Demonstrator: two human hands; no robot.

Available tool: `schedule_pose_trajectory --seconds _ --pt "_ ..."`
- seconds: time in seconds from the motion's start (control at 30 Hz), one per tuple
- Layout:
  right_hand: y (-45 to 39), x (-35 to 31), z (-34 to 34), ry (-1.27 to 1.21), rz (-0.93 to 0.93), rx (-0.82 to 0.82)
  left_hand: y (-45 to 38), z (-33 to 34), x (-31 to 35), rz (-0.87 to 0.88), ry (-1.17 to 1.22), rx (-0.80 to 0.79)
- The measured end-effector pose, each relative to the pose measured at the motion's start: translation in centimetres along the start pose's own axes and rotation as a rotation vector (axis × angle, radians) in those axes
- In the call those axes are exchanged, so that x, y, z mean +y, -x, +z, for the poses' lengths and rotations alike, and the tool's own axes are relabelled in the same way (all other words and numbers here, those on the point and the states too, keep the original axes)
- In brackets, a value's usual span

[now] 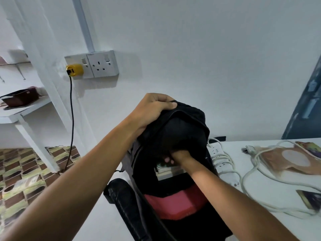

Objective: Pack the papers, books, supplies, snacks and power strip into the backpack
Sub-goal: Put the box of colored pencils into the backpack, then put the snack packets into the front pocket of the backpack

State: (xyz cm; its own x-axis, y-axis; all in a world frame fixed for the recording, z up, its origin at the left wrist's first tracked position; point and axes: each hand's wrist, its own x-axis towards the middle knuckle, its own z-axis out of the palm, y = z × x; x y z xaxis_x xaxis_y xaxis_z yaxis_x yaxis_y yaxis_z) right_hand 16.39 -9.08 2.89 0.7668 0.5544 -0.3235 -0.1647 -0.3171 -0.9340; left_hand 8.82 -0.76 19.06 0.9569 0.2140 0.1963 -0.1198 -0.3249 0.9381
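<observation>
From the head camera, the black backpack (175, 153) stood upright at the near edge of the white table (271, 202), its main compartment unzipped and gaping toward the viewer. The left hand (152, 108) clutched the top rim of the bag, fingers curled over the fabric and thumb pressed along the zipper edge, holding the mouth wide. The right hand (180, 158) was plunged into the opening, its grip closed around some papers or books (166, 169) whose white edges showed inside; just what the fingers had hold of could not be made out clearly. A pink-red panel (173, 204) showed lower in the bag.

Just beside the backpack on the right lay the white power strip (224, 164), its cord (250, 181) looped across the table. Farther right, a tan packet (286, 160) lay under the cord's plug end, and two dark snack packets (311, 199) sat near the table's right edge.

On the wall behind, a double socket (97, 65) carried a yellow plug (74, 70) with a black cable hanging to the patterned floor (20, 180). A white shelf (26, 108) at left bore a dark basket (20, 97).
</observation>
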Motion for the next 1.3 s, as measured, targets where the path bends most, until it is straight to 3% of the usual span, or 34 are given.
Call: schedule_pose_trajectory --seconds 0.07,0.17,0.27,0.37,0.47,0.57,0.7,0.8,0.97,1.03,1.13,1.2,1.3 --pt "1.5 1.1 -0.6 0.106 -0.076 -0.111 0.2 -0.2 -0.7 -0.015 0.049 -0.01" --pt "6.0 1.6 -3.9 0.106 -0.162 -0.474 1.0 -0.5 -2.0 -0.067 0.147 -0.051" --pt "8.5 2.2 -9.4 0.016 -0.139 -0.761 2.2 0.4 -3.5 -0.122 0.221 -0.195" --pt "9.9 3.5 -14.5 -0.201 -0.158 -0.914 3.2 2.2 -5.4 -0.179 0.193 -0.405" --pt "10.8 5.5 -18.3 -0.467 -0.239 -0.93 3.4 3.6 -7.3 -0.171 -0.096 -0.695" --pt "11.9 7.7 -20.8 -0.609 -0.251 -0.761 3.5 5.5 -8.2 -0.176 -0.286 -0.921" --pt "13.5 10.5 -22.7 -0.551 -0.14 -0.486 3.4 8.6 -8.2 -0.244 -0.337 -0.966" --pt "14.2 12.2 -24.8 -0.51 -0.068 -0.374 3.0 11.3 -8.1 -0.203 -0.37 -0.849" --pt "14.5 13.1 -28.1 -0.362 -0.025 -0.072 2.9 16.3 -9.7 0.07 -0.495 -0.453" --pt "14.1 13.6 -29.4 -0.234 -0.061 0.155 3.3 17.9 -11.0 0.176 -0.682 -0.373" --pt "13.1 15.3 -31.9 0.19 -0.195 0.457 3.9 20.0 -13.3 0.006 -1.011 -0.46" --pt "12.7 16.4 -32.8 0.438 -0.29 0.504 4.3 20.5 -14.8 -0.097 -1.111 -0.533" --pt "12.4 18.4 -33.7 0.694 -0.435 0.492 5.1 21.2 -16.0 -0.091 -1.153 -0.505"
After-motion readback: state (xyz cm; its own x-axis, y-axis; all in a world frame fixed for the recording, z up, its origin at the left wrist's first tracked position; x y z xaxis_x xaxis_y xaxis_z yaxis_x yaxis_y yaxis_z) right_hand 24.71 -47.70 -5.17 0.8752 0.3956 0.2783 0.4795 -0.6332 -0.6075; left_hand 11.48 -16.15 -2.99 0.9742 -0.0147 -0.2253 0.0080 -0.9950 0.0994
